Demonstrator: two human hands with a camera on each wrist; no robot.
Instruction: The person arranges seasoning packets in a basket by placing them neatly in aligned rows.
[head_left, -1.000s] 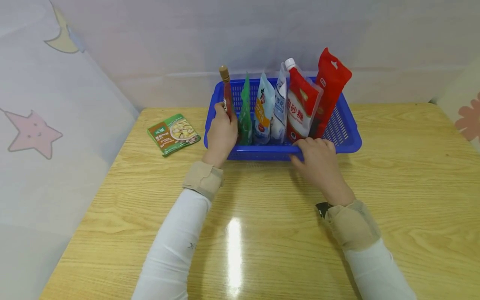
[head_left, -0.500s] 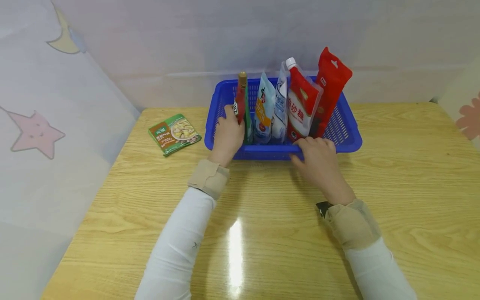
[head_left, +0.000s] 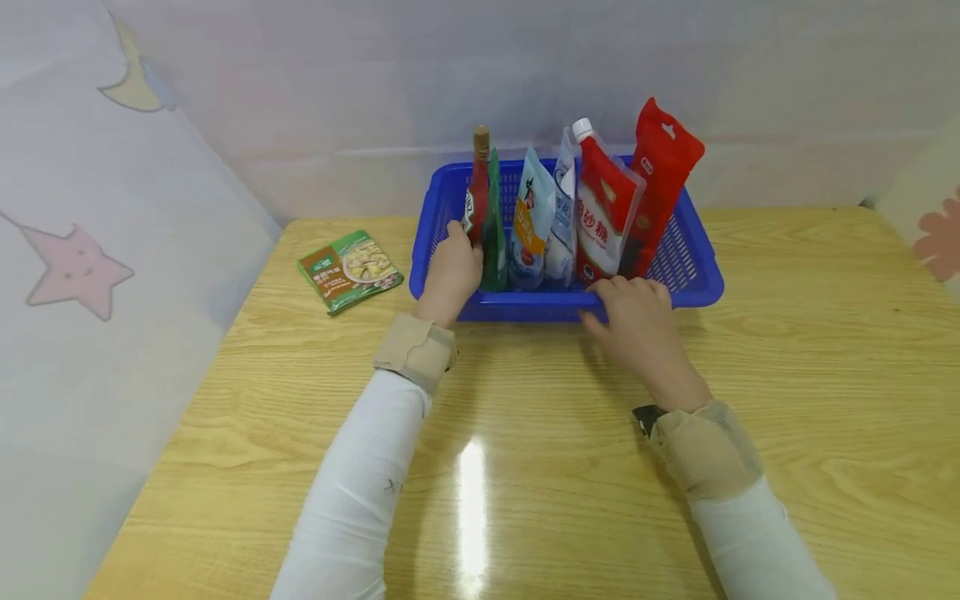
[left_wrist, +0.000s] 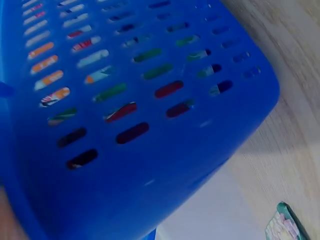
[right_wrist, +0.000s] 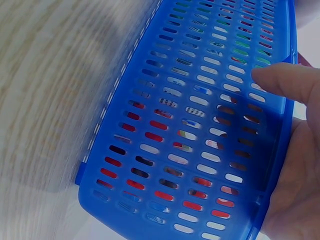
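My left hand (head_left: pixel 452 271) holds a slim red ketchup bottle (head_left: pixel 477 200) with a gold-brown cap, upright at the left end of a blue plastic basket (head_left: pixel 697 279). Right beside the bottle stands a green packet (head_left: pixel 494 233). My right hand (head_left: pixel 637 321) grips the basket's front rim, fingers over the top; in the right wrist view its thumb (right_wrist: pixel 280 80) presses the slotted outer wall. In the left wrist view, the basket's wall (left_wrist: pixel 125 185) fills most of the picture and hides the bottle's lower part.
Also standing in the basket are a light-blue pouch (head_left: pixel 531 221), a white-blue bag (head_left: pixel 562 217), a red-and-white sugar pouch (head_left: pixel 603 212) with a white cap, and a tall red bag (head_left: pixel 663 179). A flat green-brown packet (head_left: pixel 350 271) lies on the wooden table (head_left: pixel 540 467), left of the basket.
My left hand has moved the ketchup bottle rightward, from the basket's left side up against the green packet. The right hand has stayed on the rim.
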